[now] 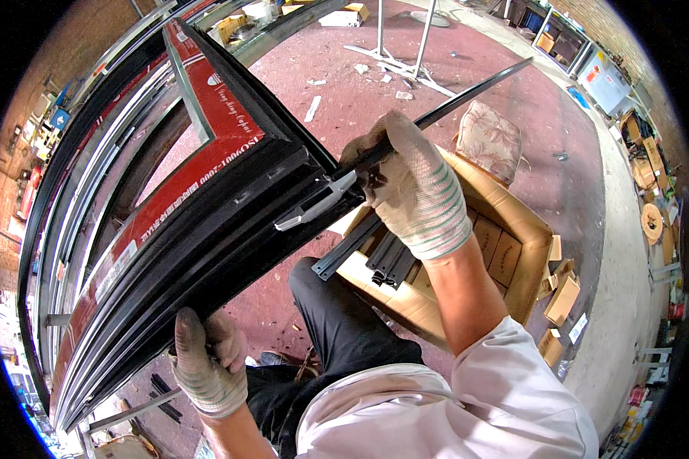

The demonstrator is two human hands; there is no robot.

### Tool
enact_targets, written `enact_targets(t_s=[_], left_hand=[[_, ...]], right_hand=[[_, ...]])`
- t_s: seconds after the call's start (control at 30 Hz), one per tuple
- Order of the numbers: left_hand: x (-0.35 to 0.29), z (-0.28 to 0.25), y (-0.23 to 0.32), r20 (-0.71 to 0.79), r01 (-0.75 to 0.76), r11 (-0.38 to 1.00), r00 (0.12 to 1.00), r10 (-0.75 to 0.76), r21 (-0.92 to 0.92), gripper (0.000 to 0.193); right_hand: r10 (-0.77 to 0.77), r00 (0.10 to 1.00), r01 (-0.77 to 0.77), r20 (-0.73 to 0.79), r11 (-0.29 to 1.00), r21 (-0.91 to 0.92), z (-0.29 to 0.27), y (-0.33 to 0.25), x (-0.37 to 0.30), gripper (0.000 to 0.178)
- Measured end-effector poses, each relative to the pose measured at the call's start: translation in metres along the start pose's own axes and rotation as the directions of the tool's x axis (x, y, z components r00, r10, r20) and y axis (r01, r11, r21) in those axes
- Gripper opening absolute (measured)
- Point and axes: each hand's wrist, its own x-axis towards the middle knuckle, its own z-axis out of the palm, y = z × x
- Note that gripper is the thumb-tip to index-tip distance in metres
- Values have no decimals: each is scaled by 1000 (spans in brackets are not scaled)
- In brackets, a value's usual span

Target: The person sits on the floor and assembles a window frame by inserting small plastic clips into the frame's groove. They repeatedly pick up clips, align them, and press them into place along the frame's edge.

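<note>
A black window frame (pixel 230 191) with red protective film (pixel 230 126) fills the left side, its corner pointing toward my right hand. My right hand (pixel 409 183), in a cream knitted glove with green stripes, is closed round a long dark metal strip (pixel 475 90) that reaches up to the right. The strip's near end is at the frame's corner, beside a grey metal handle (pixel 314 203). My left hand (pixel 209 359), also gloved, is at the frame's near edge, thumb up and fingers curled. Whatever it holds is hidden.
Below my right hand an open cardboard box (pixel 532 229) has several dark metal strips (pixel 394 256) across its edge. A patterned cushion (pixel 490 141) sits behind it. Small cardboard boxes (pixel 563 298) lie to the right. A white metal stand (pixel 402 65) is farther off on the red floor.
</note>
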Motion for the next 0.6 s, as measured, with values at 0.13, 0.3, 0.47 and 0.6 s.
enact_targets(t_s=[0.13,0.3,0.47,0.6], left_hand=[[0,-5,-1,20,-17,1000,1000,16,24,32],[1,-9,-4,36,-4,1000,999,4,-13,33],[0,-8,-3,66,15,999,998,-13,-30,32],[0,-4,-1,59,-4,1000,998,3,12,32]], right_hand=[[42,984,-106,-171,918,-383,8,-17,-2,23],[177,983,-184,-51,956,-230,10,-22,-4,17],[19,993,-71,-115,884,-462,18,-18,-4,27],[57,976,-126,-211,936,-329,18,-11,-4,33]])
